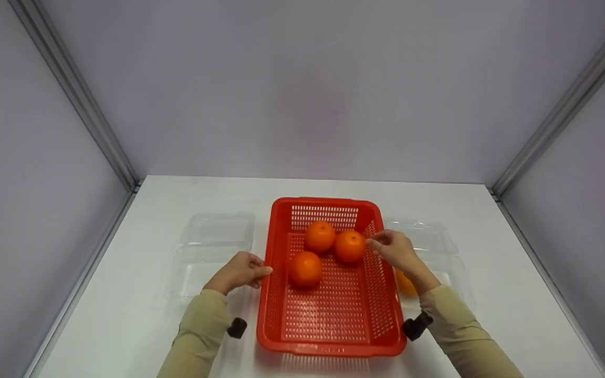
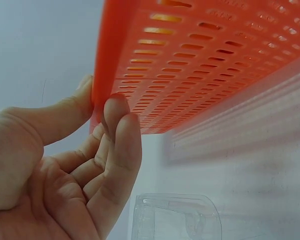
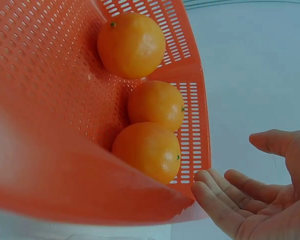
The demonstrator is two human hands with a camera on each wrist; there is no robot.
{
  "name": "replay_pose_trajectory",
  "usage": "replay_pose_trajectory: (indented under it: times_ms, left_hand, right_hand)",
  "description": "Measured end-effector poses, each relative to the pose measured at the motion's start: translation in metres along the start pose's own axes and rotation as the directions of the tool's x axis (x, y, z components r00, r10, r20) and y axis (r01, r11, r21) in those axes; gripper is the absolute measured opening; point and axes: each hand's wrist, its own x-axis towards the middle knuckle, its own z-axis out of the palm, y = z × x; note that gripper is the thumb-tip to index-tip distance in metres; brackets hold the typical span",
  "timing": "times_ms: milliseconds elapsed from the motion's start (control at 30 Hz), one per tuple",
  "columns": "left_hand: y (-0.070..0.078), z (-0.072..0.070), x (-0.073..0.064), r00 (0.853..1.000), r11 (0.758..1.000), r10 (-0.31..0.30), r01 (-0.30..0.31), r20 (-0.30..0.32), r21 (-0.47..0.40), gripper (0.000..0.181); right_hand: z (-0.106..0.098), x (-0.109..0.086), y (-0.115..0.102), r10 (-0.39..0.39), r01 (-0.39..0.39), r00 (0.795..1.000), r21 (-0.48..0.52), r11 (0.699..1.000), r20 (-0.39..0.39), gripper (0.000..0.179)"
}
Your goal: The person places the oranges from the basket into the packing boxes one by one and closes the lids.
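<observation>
A red plastic basket (image 1: 329,310) with slotted walls holds three oranges: one orange (image 1: 320,237) at the back, a second orange (image 1: 350,247) at its right and a third orange (image 1: 305,270) closer to the left wall. At the left rim, my left hand (image 1: 242,272) pinches the basket's edge, thumb on one side and fingers on the outer side, as the left wrist view shows. My right hand (image 1: 394,249) hovers by the right rim close to the second orange. Its fingers (image 3: 217,207) are spread and hold nothing in the right wrist view.
Left of the basket lies a clear plastic container (image 1: 216,252) with its lid open. Another clear container (image 1: 439,247) lies to the right, with an orange item (image 1: 405,283) in it, partly hidden by my right forearm. Pale walls enclose the white table (image 1: 108,315).
</observation>
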Motion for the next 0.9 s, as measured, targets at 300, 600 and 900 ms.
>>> replay_pose_trajectory:
  times_ms: [300, 600, 900]
  left_hand:
    - [-0.001, -0.001, 0.001, 1.000, 1.000, -0.002, 0.002, 0.002, -0.008, 0.030]
    - [0.000, 0.000, 0.001, 1.000, 1.000, -0.010, 0.010, 0.002, -0.014, 0.029]
    - [-0.001, 0.000, 0.001, 1.000, 1.000, -0.009, 0.009, 0.004, -0.015, 0.027]
  right_hand:
    - [0.007, 0.001, -0.005, 0.000, 0.000, 1.000, -0.020, 1.000, 0.007, 0.034]
    - [0.017, 0.002, -0.008, -0.003, 0.004, 1.000, 0.019, 1.000, -0.020, 0.033]
    - [0.023, 0.003, -0.009, 0.000, 0.000, 1.000, 0.009, 1.000, -0.015, 0.032]
